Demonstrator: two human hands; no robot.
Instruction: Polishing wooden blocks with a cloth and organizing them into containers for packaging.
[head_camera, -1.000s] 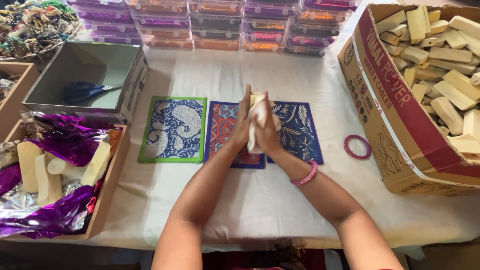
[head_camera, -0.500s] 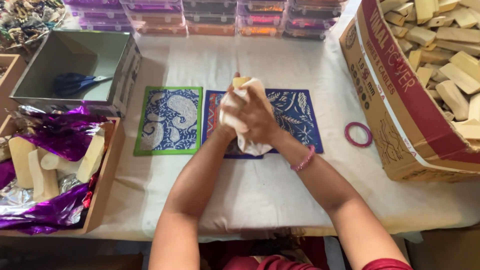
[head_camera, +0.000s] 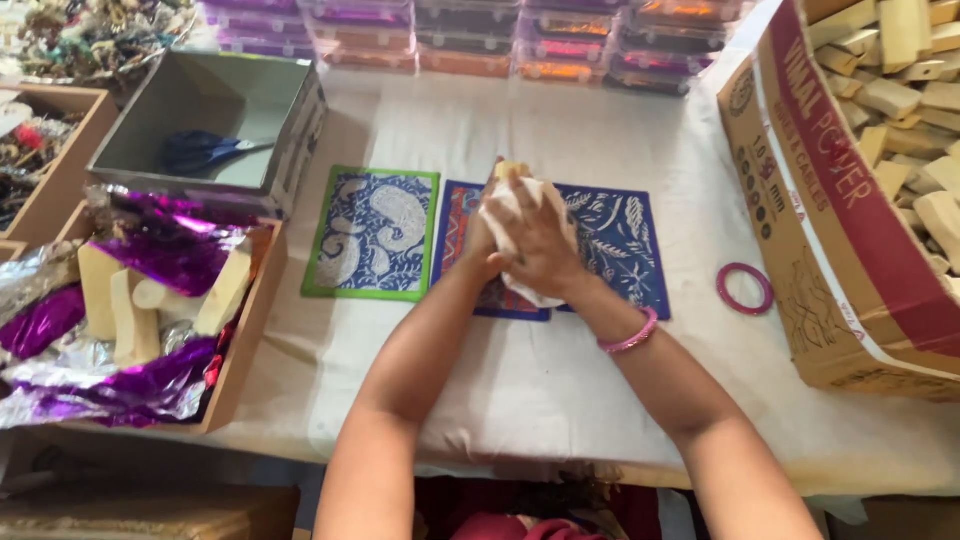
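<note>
The wooden block (head_camera: 510, 170), mostly covered by a white cloth (head_camera: 530, 215), is held above the middle of three patterned cards (head_camera: 470, 255) on the table (head_camera: 560, 400). The right hand (head_camera: 535, 250) is closed over cloth and block; the left hand (head_camera: 480, 240) is largely hidden behind it, so its grip cannot be determined. Judged from this: wiping is under way, one block in hand. Plain blocks fill the large carton (head_camera: 830, 230) at right; foil-lined tray (head_camera: 150, 300) at left holds several.

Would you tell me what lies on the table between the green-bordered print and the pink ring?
In the head view, between the green-bordered print and the pink ring lie two blue printed sheets, with both hands clasping a cloth-wrapped block above them.
</note>
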